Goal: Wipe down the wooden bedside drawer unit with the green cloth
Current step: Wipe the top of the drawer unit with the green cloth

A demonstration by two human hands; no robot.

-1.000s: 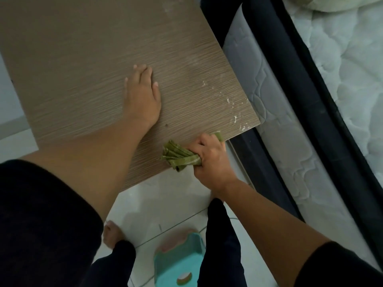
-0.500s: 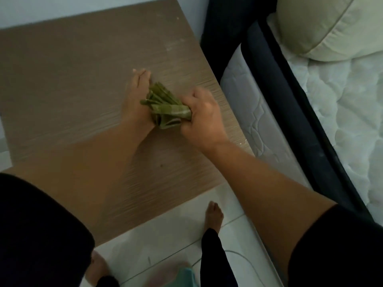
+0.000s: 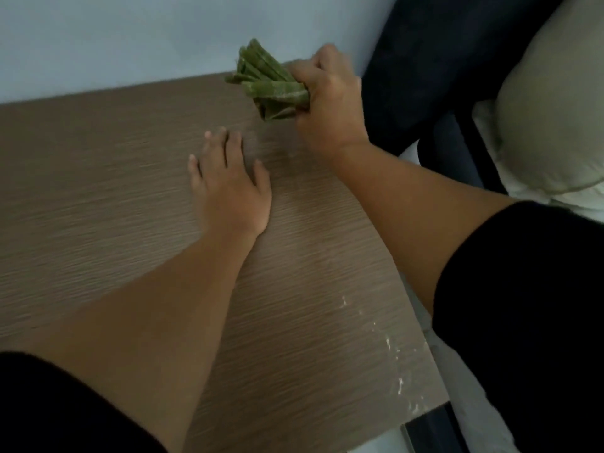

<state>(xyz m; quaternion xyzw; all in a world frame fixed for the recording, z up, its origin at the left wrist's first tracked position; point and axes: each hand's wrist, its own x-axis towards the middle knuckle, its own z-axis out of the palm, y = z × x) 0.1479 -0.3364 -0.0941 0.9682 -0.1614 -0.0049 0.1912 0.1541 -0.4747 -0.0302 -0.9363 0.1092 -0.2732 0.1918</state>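
Wooden drawer unit (image 3: 98,197) top, brown streaky grain, white specks near front right edge. One left hand (image 3: 230,188) flat, fingers spread, palm down mid-surface, holding nothing. One green cloth (image 3: 268,83), bunched into pleated folds, at back right corner against wall (image 3: 114,37), beyond and right of left hand. One right hand (image 3: 330,103) fisted tight around cloth

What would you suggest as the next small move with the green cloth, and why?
Probably draw the green cloth back along the right edge toward the near corner. The right hand grips it bunched at the far right corner by the wall, while whitish specks dot the drawer unit top near that corner. The left hand lies flat, steadying the top.
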